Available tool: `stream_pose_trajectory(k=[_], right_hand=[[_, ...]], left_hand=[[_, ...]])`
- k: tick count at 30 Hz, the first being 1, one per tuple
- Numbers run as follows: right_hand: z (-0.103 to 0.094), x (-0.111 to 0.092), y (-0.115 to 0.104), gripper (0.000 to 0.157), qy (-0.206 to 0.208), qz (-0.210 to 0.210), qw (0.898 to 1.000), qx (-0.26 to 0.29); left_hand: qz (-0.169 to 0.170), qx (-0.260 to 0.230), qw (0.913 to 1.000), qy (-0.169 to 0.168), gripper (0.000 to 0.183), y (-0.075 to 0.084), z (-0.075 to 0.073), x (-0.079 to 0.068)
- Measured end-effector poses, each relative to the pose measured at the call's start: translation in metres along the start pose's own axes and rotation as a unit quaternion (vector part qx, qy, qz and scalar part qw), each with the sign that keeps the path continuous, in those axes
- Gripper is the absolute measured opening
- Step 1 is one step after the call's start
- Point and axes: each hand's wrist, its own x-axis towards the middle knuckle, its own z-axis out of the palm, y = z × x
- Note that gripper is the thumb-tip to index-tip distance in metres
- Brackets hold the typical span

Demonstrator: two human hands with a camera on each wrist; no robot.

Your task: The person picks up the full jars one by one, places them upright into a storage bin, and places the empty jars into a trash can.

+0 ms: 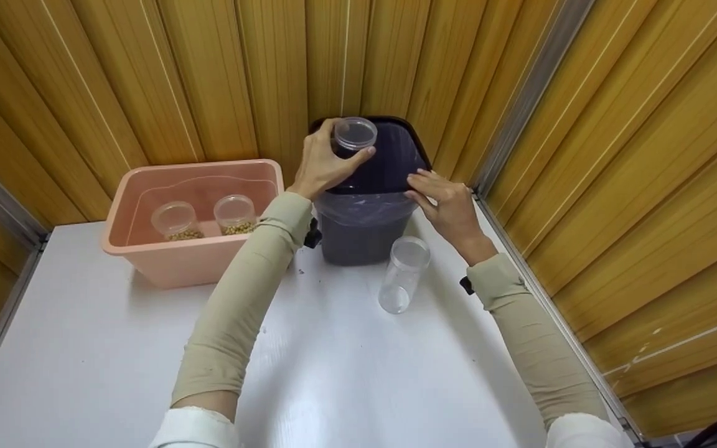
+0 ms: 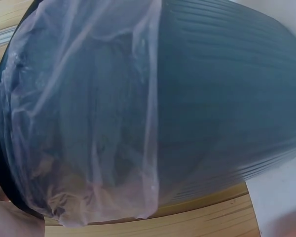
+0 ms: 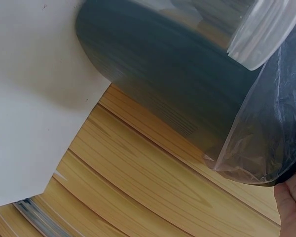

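Note:
My left hand (image 1: 324,163) grips a clear plastic jar (image 1: 356,134) between thumb and fingers, over the mouth of a dark trash bin (image 1: 365,239). The jar's round end faces up toward the head camera. Fingers of my right hand (image 1: 449,208) hold the right side of the bin's black rim, also seen at the edge of the right wrist view. A clear plastic liner (image 2: 89,113) is folded over the rim. A tall clear jar (image 1: 403,274) stands on the table in front of the bin, close to my right hand.
Left of the bin, a pink plastic tub (image 1: 172,261) holds two clear jars (image 1: 175,218) with tan beans or pellets in the bottom. Everything stands on a white table (image 1: 333,373). Wood-patterned panels (image 1: 209,81) close off the back and right side.

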Motion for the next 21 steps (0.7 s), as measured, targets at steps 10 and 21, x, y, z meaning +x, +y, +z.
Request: stream_pose_trajectory(k=[10, 21], right_hand=[[-0.0001, 0.0021, 0.0005, 0.027, -0.003, 0.005, 1.000, 0.008], [0.0024, 0.0057, 0.0024, 0.027, -0.006, 0.014, 1.000, 0.020]], left_hand=[[0.009, 0.015, 0.9998, -0.007, 0.078, 0.0003, -0.0020, -0.0015], [-0.018, -0.004, 0.9994, -0.030, 0.080, 0.0011, -0.0073, -0.0041]])
